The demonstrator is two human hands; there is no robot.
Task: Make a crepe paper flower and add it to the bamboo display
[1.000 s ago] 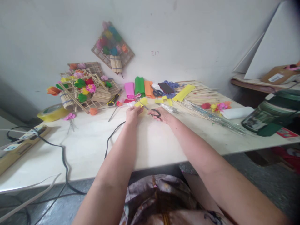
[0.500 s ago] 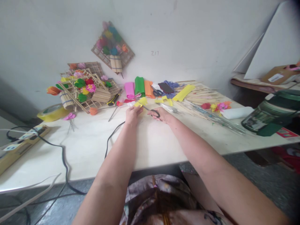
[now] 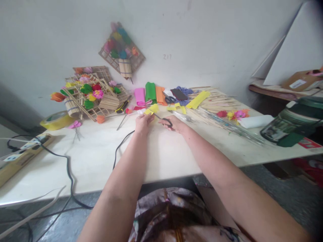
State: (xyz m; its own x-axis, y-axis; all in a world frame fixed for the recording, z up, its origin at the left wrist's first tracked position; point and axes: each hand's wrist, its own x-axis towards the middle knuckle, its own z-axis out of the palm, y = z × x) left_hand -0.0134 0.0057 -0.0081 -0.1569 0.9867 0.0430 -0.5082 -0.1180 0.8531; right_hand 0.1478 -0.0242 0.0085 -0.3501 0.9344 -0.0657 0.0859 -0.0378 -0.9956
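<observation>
My left hand (image 3: 143, 123) pinches a piece of yellow crepe paper (image 3: 153, 109) above the white table (image 3: 171, 154). Black-handled scissors (image 3: 167, 122) are in my right hand (image 3: 174, 123), with fingers wrapped round the handles. Their blades point left and reach the yellow paper; whether they are cutting into it is too small to tell. More yellow paper strips (image 3: 177, 108) lie just beyond the scissors. A folded yellow sheet (image 3: 198, 100) rests on the sticks to the right.
Bamboo frames with paper flowers (image 3: 93, 92), yellow tape (image 3: 57, 121) and a power strip (image 3: 22, 158) occupy the left. Pink, green and orange paper rolls (image 3: 150, 93) stand at the wall. Wooden sticks (image 3: 219, 101), wires (image 3: 234, 129) and a green bottle (image 3: 290, 122) are on the right.
Almost nothing differs. Both hands stay in place with the paper and scissors; the right hand and scissors shift only very slightly.
</observation>
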